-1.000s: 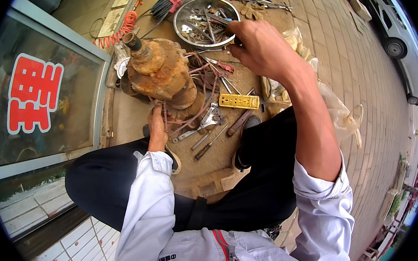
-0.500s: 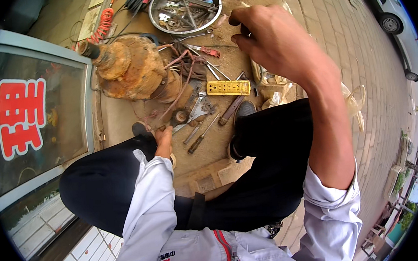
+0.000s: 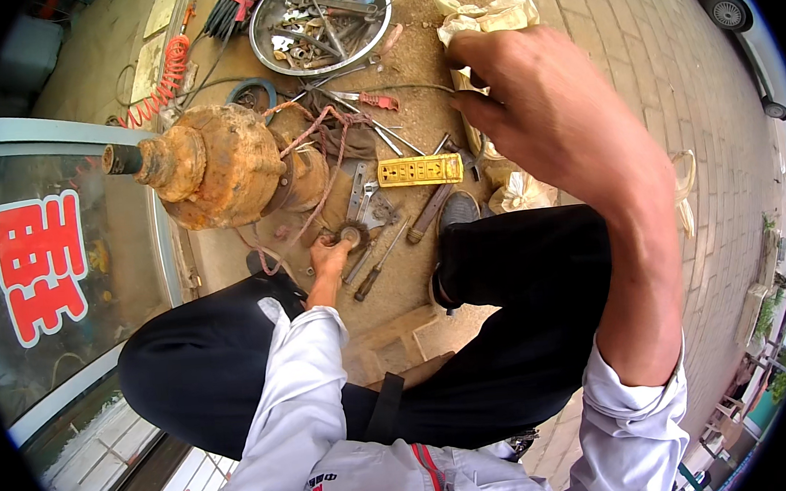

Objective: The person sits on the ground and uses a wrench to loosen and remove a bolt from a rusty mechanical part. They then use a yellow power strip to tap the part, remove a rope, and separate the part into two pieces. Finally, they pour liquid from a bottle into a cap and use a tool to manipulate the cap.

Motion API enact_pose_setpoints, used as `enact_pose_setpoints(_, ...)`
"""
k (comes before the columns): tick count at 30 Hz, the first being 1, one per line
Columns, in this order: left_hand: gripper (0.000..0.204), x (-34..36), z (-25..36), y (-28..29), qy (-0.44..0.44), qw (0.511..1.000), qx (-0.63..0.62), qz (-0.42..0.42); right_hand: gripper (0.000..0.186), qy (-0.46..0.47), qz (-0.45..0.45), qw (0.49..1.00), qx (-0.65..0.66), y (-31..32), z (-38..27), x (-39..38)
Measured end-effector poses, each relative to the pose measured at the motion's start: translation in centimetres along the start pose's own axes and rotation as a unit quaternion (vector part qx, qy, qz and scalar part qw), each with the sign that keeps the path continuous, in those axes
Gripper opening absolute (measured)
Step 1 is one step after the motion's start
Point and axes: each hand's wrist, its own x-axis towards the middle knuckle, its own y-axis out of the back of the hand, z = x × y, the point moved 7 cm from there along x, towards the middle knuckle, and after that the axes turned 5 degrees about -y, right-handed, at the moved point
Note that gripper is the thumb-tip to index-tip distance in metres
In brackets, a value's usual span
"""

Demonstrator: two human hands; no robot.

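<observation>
Left hand (image 3: 326,262): pinching one small round dark metal piece (image 3: 350,236), near the rusty body's right side | Right hand (image 3: 535,119): thumb and forefinger spread apart | Left: one big rusty brown metal body (image 3: 226,171) | Middle: one yellow rectangular power strip (image 3: 419,170) | Far: one round silver metal bowl (image 3: 262,34)

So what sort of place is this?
Probably an outdoor repair spot, perhaps at a shopfront: there's a rusty machine, a metal bowl of tools, and a framed glass panel alongside.
</observation>
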Motion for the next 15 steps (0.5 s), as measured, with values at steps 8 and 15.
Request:
enact_pose_setpoints(8, 0.037, -3.5, -3.5, 1.1, 0.102, 0.98, -0.102, -0.14, 0.014, 0.022, 0.003, 0.999, 0.031, -0.2, -1.4, 0.6)
enact_pose_setpoints(15, 0.047, -7.1, -6.4, 3.0, 0.033, 0.922, 0.219, -0.317, 0.015, 0.041, 0.024, 0.998, 0.032, 0.3, -2.9, 0.6)
